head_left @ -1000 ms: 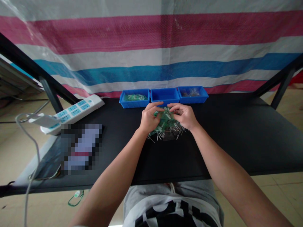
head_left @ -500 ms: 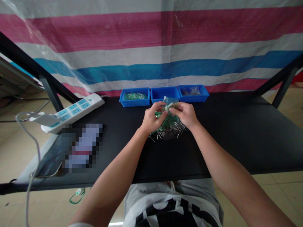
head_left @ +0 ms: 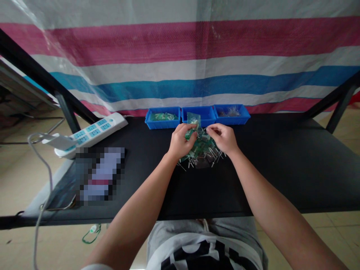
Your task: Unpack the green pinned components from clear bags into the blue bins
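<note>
My left hand (head_left: 182, 140) pinches a small clear plastic bag (head_left: 194, 119), which stands up above its fingers with something pale inside. Just to the right, my right hand (head_left: 223, 138) has its thumb and forefinger closed together above the pile; what is between them is too small to make out. Under both hands lies a heap of green pieces (head_left: 201, 144) in clear plastic, mixed with thin silver metal pins (head_left: 213, 154) that stick out toward me. Part of the heap is hidden by my fingers.
Behind the heap stand a blue bin (head_left: 162, 126) with green-and-white pieces, a middle blue bin (head_left: 208, 120) and a right blue bin (head_left: 233, 120) with small clear-bagged items. A white power strip (head_left: 92, 133) and a blurred-out flat object (head_left: 102, 172) lie left on the black table (head_left: 281, 161).
My right hand has drawn away from the left and moved slightly right. The bag stays in my left hand, now more upright. The whole view has shifted a little.
</note>
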Demonstrator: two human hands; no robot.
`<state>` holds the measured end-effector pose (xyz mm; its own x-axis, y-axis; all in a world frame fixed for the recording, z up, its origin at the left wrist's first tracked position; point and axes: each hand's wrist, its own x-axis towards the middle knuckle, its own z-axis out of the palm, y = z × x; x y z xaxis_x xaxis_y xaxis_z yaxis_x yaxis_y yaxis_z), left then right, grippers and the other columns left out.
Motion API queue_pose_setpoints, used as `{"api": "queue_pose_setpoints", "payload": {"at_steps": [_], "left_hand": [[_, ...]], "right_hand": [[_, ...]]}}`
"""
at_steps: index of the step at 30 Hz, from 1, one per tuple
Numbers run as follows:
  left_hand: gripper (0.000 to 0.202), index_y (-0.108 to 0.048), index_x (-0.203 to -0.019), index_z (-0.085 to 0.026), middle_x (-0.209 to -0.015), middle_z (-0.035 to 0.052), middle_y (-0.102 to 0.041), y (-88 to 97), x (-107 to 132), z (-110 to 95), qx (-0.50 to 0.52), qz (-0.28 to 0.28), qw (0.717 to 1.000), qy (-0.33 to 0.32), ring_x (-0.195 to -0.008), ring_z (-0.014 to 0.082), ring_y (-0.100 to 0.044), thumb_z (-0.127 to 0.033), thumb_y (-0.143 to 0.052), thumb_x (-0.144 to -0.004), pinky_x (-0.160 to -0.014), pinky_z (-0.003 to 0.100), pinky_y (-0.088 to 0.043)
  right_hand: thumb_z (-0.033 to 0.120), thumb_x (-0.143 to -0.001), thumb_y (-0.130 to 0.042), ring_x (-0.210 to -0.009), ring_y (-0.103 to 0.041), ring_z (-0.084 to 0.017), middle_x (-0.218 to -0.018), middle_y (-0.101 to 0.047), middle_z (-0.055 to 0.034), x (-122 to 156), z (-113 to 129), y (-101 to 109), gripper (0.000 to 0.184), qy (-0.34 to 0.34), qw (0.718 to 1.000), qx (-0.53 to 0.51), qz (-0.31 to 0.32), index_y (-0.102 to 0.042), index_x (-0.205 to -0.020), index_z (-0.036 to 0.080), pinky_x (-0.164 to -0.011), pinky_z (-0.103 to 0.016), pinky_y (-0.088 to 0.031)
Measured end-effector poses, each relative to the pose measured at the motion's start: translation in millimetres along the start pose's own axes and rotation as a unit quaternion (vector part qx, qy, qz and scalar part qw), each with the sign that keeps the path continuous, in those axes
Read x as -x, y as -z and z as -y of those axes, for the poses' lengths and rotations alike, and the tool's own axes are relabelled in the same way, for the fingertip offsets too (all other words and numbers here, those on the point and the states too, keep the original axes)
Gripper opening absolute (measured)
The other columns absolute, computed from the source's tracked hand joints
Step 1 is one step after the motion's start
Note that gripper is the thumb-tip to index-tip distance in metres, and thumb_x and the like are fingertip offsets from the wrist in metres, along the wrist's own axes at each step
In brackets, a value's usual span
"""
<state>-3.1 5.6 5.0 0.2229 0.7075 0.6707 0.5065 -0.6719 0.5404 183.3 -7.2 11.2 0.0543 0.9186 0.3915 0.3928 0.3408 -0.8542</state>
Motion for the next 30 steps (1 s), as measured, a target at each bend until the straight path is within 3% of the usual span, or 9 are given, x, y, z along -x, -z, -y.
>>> {"api": "queue_pose_setpoints", "payload": {"at_steps": [5, 9, 14, 18, 30], "left_hand": [[0.027, -0.062, -0.107, -0.018, -0.103, 0.0098, -0.067, 10.1, -5, 17, -0.101, -0.073, 0.992, 0.025, -0.101, 0.0240, -0.059, -0.028, -0.054, -0.083, -0.093, 0.040, -0.047], [0.047, -0.055, -0.126, -0.017, -0.124, 0.0159, -0.059, 20.1, -9, 30, -0.173, -0.106, 0.976, 0.083, -0.118, 0.0322, -0.050, -0.032, -0.056, -0.081, -0.103, 0.050, -0.038], [0.061, -0.046, -0.139, -0.022, -0.141, 0.0165, -0.048, 23.5, -9, 42, -0.214, -0.048, 0.961, 0.171, -0.131, 0.0389, -0.037, -0.037, -0.056, -0.080, -0.105, 0.060, -0.030], [0.064, -0.045, -0.139, -0.020, -0.145, 0.0182, -0.045, 20.7, -7, 46, -0.235, 0.007, 0.953, 0.192, -0.133, 0.0424, -0.033, -0.039, -0.057, -0.078, -0.105, 0.066, -0.025], [0.067, -0.046, -0.133, -0.014, -0.155, 0.0249, -0.020, 20.9, -7, 41, -0.254, -0.036, 0.932, 0.258, -0.138, 0.0500, -0.020, -0.037, -0.063, -0.073, -0.104, 0.073, -0.019]], "right_hand": [[0.038, -0.081, -0.062, -0.067, -0.066, -0.018, -0.071, -0.073, -0.0048, 0, -1, 4, 0.022, 0.032, 0.997, 0.068, -0.004, -0.071, -0.079, 0.018, -0.064, -0.028, -0.049], [0.036, -0.082, -0.061, -0.067, -0.067, -0.018, -0.071, -0.073, -0.0044, 1, -2, 4, 0.021, 0.046, 0.995, 0.091, 0.007, -0.071, -0.078, 0.018, -0.063, -0.028, -0.049], [0.036, -0.083, -0.061, -0.068, -0.068, -0.019, -0.072, -0.073, -0.0045, 1, -2, 4, 0.021, 0.060, 0.992, 0.106, 0.019, -0.072, -0.079, 0.019, -0.063, -0.028, -0.050], [0.036, -0.083, -0.060, -0.068, -0.068, -0.019, -0.072, -0.073, -0.0045, 0, -2, 5, 0.021, 0.067, 0.991, 0.116, 0.020, -0.072, -0.079, 0.019, -0.062, -0.027, -0.049], [0.035, -0.082, -0.060, -0.065, -0.066, -0.019, -0.070, -0.073, -0.0046, 0, 2, 8, 0.021, 0.069, 0.989, 0.129, 0.033, -0.072, -0.078, 0.018, -0.061, -0.028, -0.049]]}}
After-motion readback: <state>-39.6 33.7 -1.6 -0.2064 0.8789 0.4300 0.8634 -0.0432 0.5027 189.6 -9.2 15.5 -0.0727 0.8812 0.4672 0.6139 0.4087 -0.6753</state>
